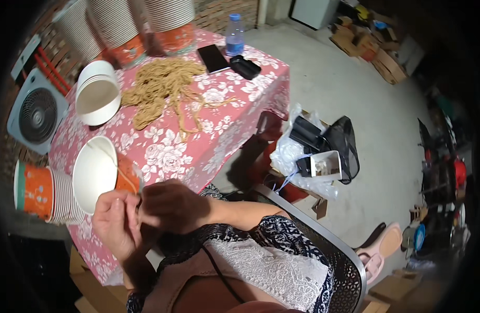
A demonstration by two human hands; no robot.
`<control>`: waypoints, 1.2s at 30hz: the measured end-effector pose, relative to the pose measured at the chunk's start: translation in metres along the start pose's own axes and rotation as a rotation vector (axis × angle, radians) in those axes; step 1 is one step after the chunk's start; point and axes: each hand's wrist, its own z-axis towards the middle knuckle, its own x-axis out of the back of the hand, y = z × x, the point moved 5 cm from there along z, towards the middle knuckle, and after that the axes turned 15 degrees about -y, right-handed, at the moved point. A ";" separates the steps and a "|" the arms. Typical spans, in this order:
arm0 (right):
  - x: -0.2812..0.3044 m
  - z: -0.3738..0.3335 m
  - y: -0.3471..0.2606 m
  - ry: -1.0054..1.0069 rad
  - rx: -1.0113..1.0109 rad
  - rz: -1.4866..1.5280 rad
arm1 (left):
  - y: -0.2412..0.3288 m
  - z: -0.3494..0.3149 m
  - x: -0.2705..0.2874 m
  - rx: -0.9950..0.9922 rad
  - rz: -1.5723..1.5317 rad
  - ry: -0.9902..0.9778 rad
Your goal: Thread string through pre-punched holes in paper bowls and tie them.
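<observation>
My left hand (116,221) is closed, with thumb and fingertips pinched together in front of my body. Close against it, my right hand (175,206) is curled and in shadow, and its fingertips are hidden. A thin tan cord (126,178) runs from the open white paper bucket (94,175) down to the pinched fingers. That bucket lies tipped with its mouth toward me, its orange printed side next to my hands. Beyond it, a loose heap of tan cords (164,86) is spread over the flowered pink tablecloth (169,156).
More nested white buckets (98,99) lie left of the cords, with tall stacks (112,26) behind. A phone (213,58), a black case (245,68) and a water bottle (235,36) stand at the far corner. A fan (39,112) is at left; a plastic-wrapped box (326,166) is at right.
</observation>
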 end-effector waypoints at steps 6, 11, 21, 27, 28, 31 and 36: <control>-0.007 0.009 -0.016 -0.003 0.168 0.011 | -0.012 -0.005 0.017 0.066 0.168 0.145; -0.006 0.006 -0.023 -0.064 0.247 0.023 | -0.018 -0.013 0.019 0.143 0.440 0.139; -0.009 0.010 -0.018 -0.043 0.162 0.279 | -0.001 -0.023 0.012 -0.274 0.690 0.194; -0.009 0.008 -0.014 -0.074 0.029 0.305 | 0.019 -0.034 0.011 -0.293 0.654 -0.139; -0.010 0.010 -0.014 -0.068 0.057 0.304 | 0.022 -0.033 0.013 -0.247 0.863 -0.266; -0.010 0.012 -0.011 -0.062 0.049 0.322 | 0.011 -0.037 0.022 -0.214 0.937 -0.247; -0.013 0.013 -0.009 -0.078 -0.022 0.352 | 0.010 -0.042 0.026 -0.289 0.818 -0.161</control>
